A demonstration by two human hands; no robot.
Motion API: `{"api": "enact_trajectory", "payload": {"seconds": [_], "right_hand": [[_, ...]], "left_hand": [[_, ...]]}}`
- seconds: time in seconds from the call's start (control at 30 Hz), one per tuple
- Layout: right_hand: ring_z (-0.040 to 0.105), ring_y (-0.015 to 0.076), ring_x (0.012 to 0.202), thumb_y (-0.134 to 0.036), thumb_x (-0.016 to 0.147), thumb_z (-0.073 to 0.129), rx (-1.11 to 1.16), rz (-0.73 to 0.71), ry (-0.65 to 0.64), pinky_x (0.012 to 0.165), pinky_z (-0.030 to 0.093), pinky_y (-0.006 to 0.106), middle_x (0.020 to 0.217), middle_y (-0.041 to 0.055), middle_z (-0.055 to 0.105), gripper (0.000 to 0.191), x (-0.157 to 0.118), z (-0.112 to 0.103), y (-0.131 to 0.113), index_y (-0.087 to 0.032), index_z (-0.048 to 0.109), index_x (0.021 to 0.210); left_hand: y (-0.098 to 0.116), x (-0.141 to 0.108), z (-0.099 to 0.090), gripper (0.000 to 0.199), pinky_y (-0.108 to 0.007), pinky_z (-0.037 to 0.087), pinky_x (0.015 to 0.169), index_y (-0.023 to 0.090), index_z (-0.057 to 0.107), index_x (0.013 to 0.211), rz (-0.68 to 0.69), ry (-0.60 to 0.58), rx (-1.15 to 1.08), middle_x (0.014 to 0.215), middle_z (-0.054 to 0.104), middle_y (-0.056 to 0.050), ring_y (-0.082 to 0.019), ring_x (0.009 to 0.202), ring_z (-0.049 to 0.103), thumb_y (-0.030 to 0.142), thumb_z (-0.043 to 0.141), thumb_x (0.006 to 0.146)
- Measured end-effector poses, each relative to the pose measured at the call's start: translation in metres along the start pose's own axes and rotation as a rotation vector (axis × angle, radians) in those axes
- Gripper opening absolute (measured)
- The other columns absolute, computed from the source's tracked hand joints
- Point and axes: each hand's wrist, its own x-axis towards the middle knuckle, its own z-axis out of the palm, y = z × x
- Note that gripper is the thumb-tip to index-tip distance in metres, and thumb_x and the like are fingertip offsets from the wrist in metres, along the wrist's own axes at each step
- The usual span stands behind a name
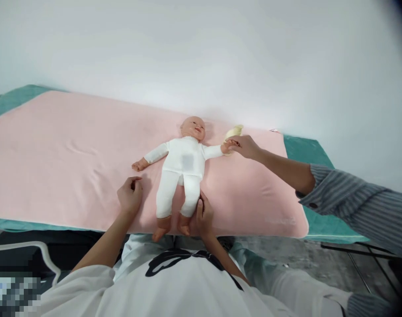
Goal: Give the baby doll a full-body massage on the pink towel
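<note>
A baby doll (181,160) in a white cloth suit lies face up on a pink mat (98,132), its bare feet towards me. My left hand (130,194) rests on the mat below the doll's outstretched arm, fingers loosely curled, and nothing shows in it. Beside the doll's lower leg is my right hand (205,213), thumb and fingers a little apart; whether it touches the leg is unclear. Another person's hand (243,146), reaching in from the right, pinches the doll's hand (228,146). Behind that lies a pale yellow object (234,131), partly covered.
Under the pink mat is a green covering (308,152), showing at both ends. A pale wall (187,53) stands along the far edge. The other person's striped sleeve (359,202) crosses the right side. A curved white tube (44,253) is at lower left.
</note>
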Motion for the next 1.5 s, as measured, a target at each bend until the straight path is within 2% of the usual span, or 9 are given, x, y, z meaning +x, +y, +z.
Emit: {"api": "enact_trajectory", "payload": {"seconds": [0.17, 0.33, 0.4, 0.47, 0.57, 0.67, 0.8, 1.1, 1.5], "right_hand": [[0.069, 0.0091, 0.066, -0.028, 0.081, 0.066, 0.058, 0.055, -0.131, 0.074, 0.055, 0.023, 0.069, -0.0044, 0.076, 0.020, 0.055, -0.020, -0.012, -0.012, 0.077, 0.075], [0.072, 0.0031, 0.081, -0.038, 0.096, 0.018, 0.117, 0.106, 0.140, 0.082, 0.051, 0.021, 0.083, 0.0005, 0.078, 0.068, 0.059, -0.015, -0.049, -0.002, 0.073, 0.079], [0.074, 0.0058, 0.090, -0.043, 0.095, 0.005, 0.134, 0.099, 0.185, 0.082, 0.052, 0.022, 0.092, 0.0038, 0.079, 0.080, 0.023, 0.022, -0.074, -0.003, 0.074, 0.085], [0.076, 0.0116, 0.094, -0.054, 0.093, 0.007, 0.167, 0.099, 0.217, 0.076, 0.056, 0.024, 0.091, 0.0037, 0.080, 0.080, -0.036, 0.085, -0.099, -0.014, 0.076, 0.088], [0.070, 0.0181, 0.116, -0.053, 0.099, 0.038, 0.330, 0.324, 0.635, 0.092, 0.064, 0.037, 0.119, 0.0027, 0.075, 0.043, -0.130, 0.194, -0.126, -0.031, 0.064, 0.126], [0.065, 0.0223, 0.126, -0.055, 0.098, 0.039, 0.376, 0.482, 0.617, 0.104, 0.059, 0.049, 0.131, 0.0000, 0.069, 0.045, -0.178, 0.254, -0.129, -0.035, 0.057, 0.134], [0.064, 0.0273, 0.126, -0.056, 0.096, 0.039, 0.333, 0.586, 0.595, 0.104, 0.057, 0.053, 0.131, -0.0048, 0.069, 0.042, -0.174, 0.249, -0.127, -0.041, 0.061, 0.129], [0.066, 0.0271, 0.120, -0.051, 0.098, 0.036, 0.255, 0.593, 0.604, 0.099, 0.056, 0.045, 0.127, 0.0124, 0.071, 0.052, -0.169, 0.239, -0.143, -0.019, 0.064, 0.127], [0.066, 0.0287, 0.120, -0.050, 0.097, 0.038, 0.221, 0.593, 0.625, 0.100, 0.054, 0.047, 0.126, 0.0140, 0.071, 0.051, -0.172, 0.243, -0.141, -0.018, 0.064, 0.127]], "left_hand": [[-0.001, -0.001, 0.002, 0.025, -0.031, 0.043, 0.063, 0.020, 0.071, 0.098, -0.020, -0.003, -0.020, 0.072, 0.066, -0.003, -0.020, 0.064, 0.059, 0.027, 0.050, 0.086], [0.001, -0.003, 0.002, 0.025, -0.030, 0.043, 0.063, 0.019, 0.070, 0.099, -0.014, -0.018, -0.043, 0.075, 0.068, -0.003, -0.019, 0.065, 0.060, 0.026, 0.051, 0.085], [0.001, -0.003, 0.001, 0.026, -0.030, 0.044, 0.064, 0.019, 0.070, 0.099, -0.005, -0.020, -0.052, 0.077, 0.070, -0.003, -0.019, 0.066, 0.061, 0.026, 0.050, 0.085], [0.001, -0.004, 0.000, 0.026, -0.030, 0.044, 0.064, 0.019, 0.070, 0.098, 0.011, -0.021, -0.063, 0.077, 0.070, -0.004, -0.018, 0.065, 0.061, 0.026, 0.050, 0.085], [0.001, -0.005, 0.000, 0.026, -0.030, 0.043, 0.063, 0.019, 0.070, 0.098, 0.031, -0.038, -0.102, 0.079, 0.071, -0.004, -0.019, 0.065, 0.061, 0.026, 0.049, 0.086], [0.000, -0.006, -0.001, 0.026, -0.031, 0.043, 0.064, 0.019, 0.070, 0.099, 0.043, -0.058, -0.138, 0.078, 0.070, -0.005, -0.020, 0.067, 0.062, 0.027, 0.049, 0.086], [-0.002, -0.007, -0.001, 0.028, -0.031, 0.043, 0.065, 0.019, 0.070, 0.101, 0.055, -0.091, -0.172, 0.079, 0.071, -0.005, -0.022, 0.069, 0.063, 0.027, 0.047, 0.088], [-0.002, -0.011, 0.001, 0.028, -0.032, 0.047, 0.071, 0.019, 0.070, 0.103, 0.109, -0.155, -0.304, 0.091, 0.074, -0.006, -0.023, 0.077, 0.068, 0.025, 0.046, 0.089], [0.002, -0.012, 0.001, 0.027, -0.035, 0.050, 0.075, 0.020, 0.072, 0.099, 0.142, -0.191, -0.302, 0.096, 0.076, -0.007, -0.026, 0.085, 0.070, 0.022, 0.048, 0.087]]}}
